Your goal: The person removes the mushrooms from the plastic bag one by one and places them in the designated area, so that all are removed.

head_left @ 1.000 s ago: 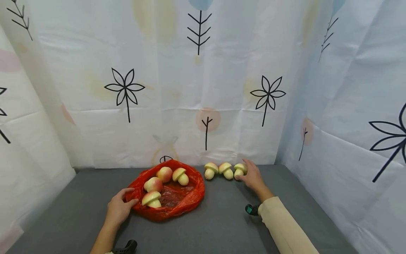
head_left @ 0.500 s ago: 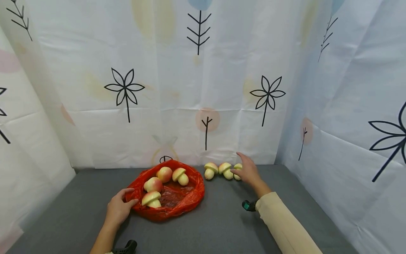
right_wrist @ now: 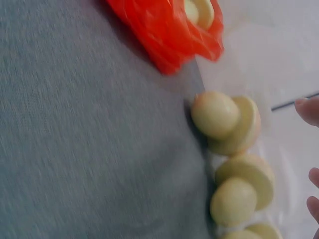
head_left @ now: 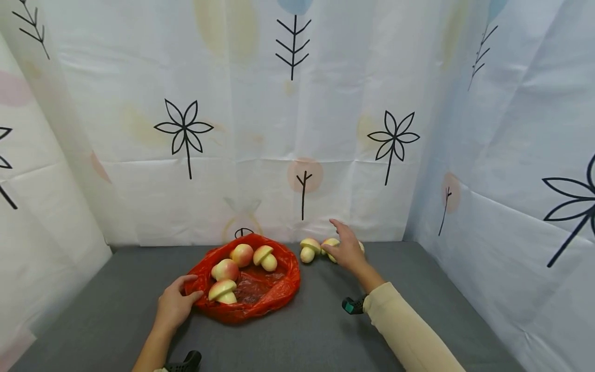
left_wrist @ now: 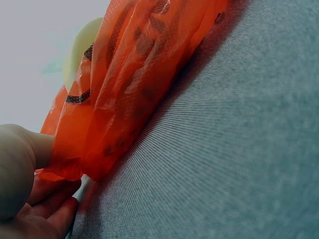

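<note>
A red plastic bag (head_left: 289,284) lies on the grey table with its mouth spread upward. Several toy mushrooms (head_left: 222,291), cream with pinkish caps, sit inside along its left and back. My left hand (head_left: 173,306) pinches the bag's left edge, thumb above and fingers beneath, as the left wrist view shows. Three more mushrooms stand in a row right of the bag: a left one (head_left: 307,254), a middle one (right_wrist: 234,199) and a right one (head_left: 361,247). Over the row hovers my right hand (head_left: 349,253), fingers apart and holding nothing, partly covering the middle and right mushrooms.
The grey tabletop (head_left: 297,336) runs back to a white patterned curtain (head_left: 260,196) just behind the row of mushrooms. More curtain hangs at the left and right sides. A black wrist device (head_left: 354,305) sits at my right sleeve.
My right hand has let go of the rightmost mushroom and moved left, over the middle of the row. The left hand and the bag stay where they were.
</note>
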{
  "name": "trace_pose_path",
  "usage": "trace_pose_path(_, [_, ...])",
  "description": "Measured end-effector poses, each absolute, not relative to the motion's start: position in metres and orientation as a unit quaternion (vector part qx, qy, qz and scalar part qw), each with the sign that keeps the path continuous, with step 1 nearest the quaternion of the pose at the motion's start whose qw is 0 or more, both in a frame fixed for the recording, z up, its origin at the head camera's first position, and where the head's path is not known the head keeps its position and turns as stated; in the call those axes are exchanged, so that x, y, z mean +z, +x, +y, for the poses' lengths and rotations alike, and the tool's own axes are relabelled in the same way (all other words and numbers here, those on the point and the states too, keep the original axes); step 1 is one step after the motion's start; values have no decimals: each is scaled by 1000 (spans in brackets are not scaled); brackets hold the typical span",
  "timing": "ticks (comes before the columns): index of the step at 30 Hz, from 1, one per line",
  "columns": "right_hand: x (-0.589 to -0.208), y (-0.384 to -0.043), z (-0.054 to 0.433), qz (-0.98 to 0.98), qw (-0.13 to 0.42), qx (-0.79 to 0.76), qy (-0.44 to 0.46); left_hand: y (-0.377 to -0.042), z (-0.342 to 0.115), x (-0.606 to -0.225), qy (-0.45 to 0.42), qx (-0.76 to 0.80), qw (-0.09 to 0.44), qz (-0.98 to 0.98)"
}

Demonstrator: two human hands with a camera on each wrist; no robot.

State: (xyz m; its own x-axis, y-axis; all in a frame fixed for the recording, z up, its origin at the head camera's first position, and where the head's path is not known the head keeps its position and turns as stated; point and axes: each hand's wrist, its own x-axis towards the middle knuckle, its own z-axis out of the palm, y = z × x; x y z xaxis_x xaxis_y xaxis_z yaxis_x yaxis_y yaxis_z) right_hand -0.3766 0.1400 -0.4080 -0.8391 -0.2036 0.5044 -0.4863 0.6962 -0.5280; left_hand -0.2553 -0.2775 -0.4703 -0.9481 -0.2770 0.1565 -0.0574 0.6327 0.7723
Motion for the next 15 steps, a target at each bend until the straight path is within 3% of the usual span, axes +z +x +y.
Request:
trace_pose_path(6, [-411, -376, 122, -878, 246, 344, 226, -256, -278, -470, 88, -418, 134, -894])
trace_pose_path(15, [-413, -367, 101, -875, 217, 351, 252, -255, -278, -471, 88, -416, 136, -895])
